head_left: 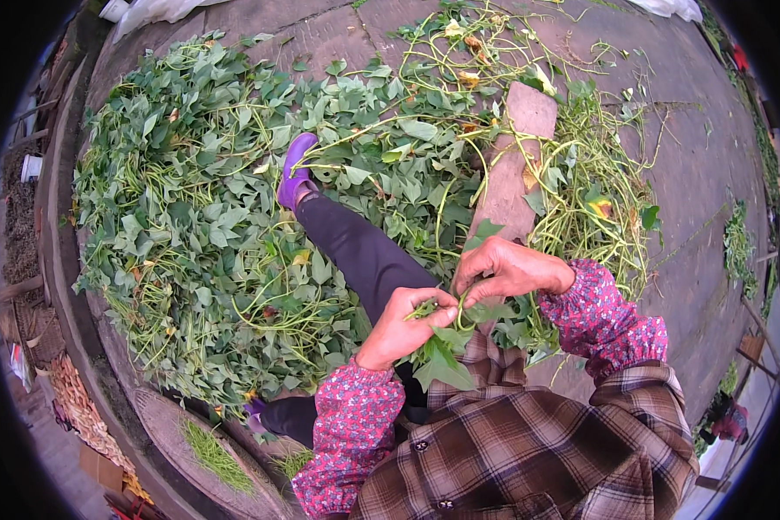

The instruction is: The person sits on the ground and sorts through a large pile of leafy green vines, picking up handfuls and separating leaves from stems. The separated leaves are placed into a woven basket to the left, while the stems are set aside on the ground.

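Note:
My left hand (404, 326) is closed around a bunch of green leafy stems (440, 357) just above my lap. My right hand (509, 270) pinches the top of the same bunch from the right, fingers curled on a stem. Both sleeves are pink floral over a brown plaid apron. A large pile of green heart-shaped leaves and vines (208, 217) spreads on the ground to the left and ahead. My left leg in dark trousers stretches into the pile, ending in a purple shoe (296, 170).
A flat wooden board (513, 165) lies ahead of my hands among stripped pale green stems (593, 186). The paved ground (693, 165) runs to the right. A curved stone edge (160, 416) and a heap of dry husks (78, 403) lie at lower left.

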Tool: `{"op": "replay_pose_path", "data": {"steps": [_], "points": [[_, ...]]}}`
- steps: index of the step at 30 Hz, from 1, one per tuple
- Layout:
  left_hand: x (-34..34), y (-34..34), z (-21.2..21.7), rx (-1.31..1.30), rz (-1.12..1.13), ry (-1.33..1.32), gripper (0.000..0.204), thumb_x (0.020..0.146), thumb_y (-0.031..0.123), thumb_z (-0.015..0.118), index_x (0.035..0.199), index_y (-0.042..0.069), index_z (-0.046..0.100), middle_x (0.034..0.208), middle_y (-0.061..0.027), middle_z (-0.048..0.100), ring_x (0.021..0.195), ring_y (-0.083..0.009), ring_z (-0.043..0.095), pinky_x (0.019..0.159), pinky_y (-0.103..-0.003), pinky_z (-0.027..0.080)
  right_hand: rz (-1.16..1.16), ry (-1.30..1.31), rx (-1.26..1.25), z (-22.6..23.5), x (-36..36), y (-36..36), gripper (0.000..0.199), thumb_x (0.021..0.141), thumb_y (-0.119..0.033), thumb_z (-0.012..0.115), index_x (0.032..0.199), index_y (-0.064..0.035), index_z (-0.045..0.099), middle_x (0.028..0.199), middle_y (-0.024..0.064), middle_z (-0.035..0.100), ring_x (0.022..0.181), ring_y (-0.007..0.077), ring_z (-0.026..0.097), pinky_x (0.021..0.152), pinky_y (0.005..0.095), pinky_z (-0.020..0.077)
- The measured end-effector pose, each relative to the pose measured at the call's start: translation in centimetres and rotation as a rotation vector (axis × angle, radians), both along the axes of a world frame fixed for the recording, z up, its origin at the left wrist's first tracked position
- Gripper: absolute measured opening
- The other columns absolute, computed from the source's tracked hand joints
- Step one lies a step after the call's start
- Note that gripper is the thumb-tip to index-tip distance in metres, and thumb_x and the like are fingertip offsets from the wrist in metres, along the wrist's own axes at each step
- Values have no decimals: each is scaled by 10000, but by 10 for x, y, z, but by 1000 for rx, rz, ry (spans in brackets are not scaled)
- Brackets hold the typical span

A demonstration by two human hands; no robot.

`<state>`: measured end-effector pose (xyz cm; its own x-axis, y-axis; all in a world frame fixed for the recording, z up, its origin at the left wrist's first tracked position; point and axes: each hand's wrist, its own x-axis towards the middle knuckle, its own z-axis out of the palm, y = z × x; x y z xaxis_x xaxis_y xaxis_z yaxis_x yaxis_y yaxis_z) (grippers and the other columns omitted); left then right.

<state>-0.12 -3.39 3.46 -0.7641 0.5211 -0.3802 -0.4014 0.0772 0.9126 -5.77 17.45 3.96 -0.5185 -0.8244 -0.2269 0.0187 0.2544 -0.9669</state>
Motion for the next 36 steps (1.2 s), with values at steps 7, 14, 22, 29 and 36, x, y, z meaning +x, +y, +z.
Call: {"op": "replay_pose_path", "data": {"steps": [7, 14, 22, 29, 36], "points": [[25, 13, 7, -340, 205, 494, 97, 678, 37, 601, 757, -4, 563, 683, -128, 587, 629, -163, 591, 579, -276, 449, -10, 144, 46, 14, 20, 0, 165, 753, -138, 677, 825, 5, 635, 748, 122, 628, 665, 208, 599, 607, 316, 463], [48, -83, 13, 520, 944, -19, 169, 853, 237, 529, 800, 79, 502, 664, 21, 439, 609, -109, 441, 607, -244, 419, -498, 442, 758, 34, 60, 153, 115, 690, -144, 679, 711, -33, 659, 616, 153, 591, 550, 280, 577, 553, 342, 469], [88, -164, 15, 784, 1242, 6, 220, 887, 282, 519, 996, 94, 558, 987, -48, 590, 968, -213, 538, 871, -417, 439, -766, 835, 1117, 36, 25, 163, 237, 706, -90, 622, 939, -45, 604, 866, 158, 584, 850, 335, 554, 725, 416, 460], [30, -155, -6, 551, 1155, -26, 197, 906, 274, 491, 991, 97, 503, 980, -47, 541, 897, -199, 529, 831, -366, 446, -2, 412, 393, 55, -99, 71, 468, 702, -155, 705, 1128, -36, 551, 1046, 126, 608, 944, 241, 585, 808, 342, 466], [-99, -146, -89, 400, 1110, -284, 187, 894, 253, 522, 915, 74, 470, 863, -8, 475, 766, -128, 483, 718, -281, 429, -471, 542, 606, -83, -274, 63, 158, 690, -45, 599, 830, -4, 659, 729, 145, 645, 671, 229, 633, 640, 315, 491]]}}
